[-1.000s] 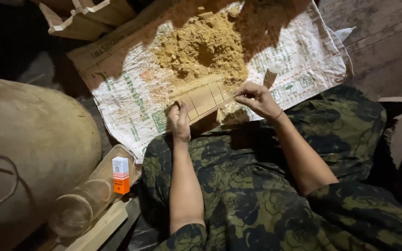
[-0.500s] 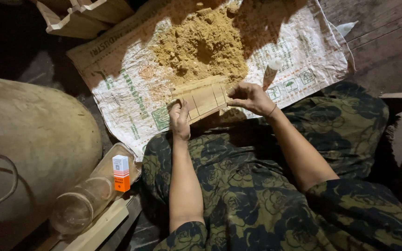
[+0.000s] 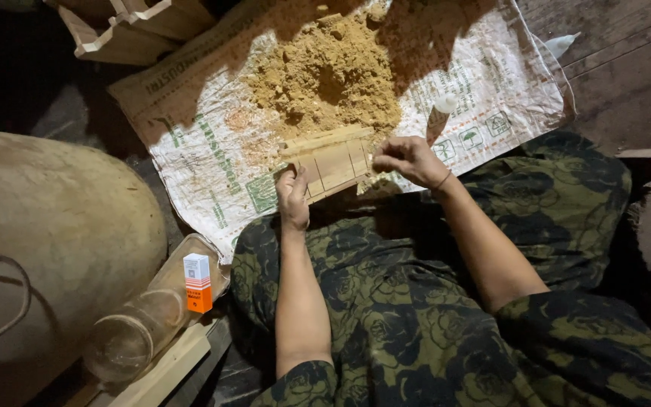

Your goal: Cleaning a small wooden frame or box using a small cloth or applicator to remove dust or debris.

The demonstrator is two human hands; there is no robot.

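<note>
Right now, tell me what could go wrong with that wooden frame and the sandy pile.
1. The left hand and right hand hold the slatted wooden frame only by its ends; it could tip or slip.
2. The sandy pile reaches toward the woven sack's edges; a knock might scatter it onto the plank floor.

To your left a large round tan vessel [image 3: 47,241], a clear glass jar [image 3: 133,335] on its side, a small orange-and-white box [image 3: 197,283], wooden frames [image 3: 141,26] top left, plank floor [image 3: 627,68].
</note>
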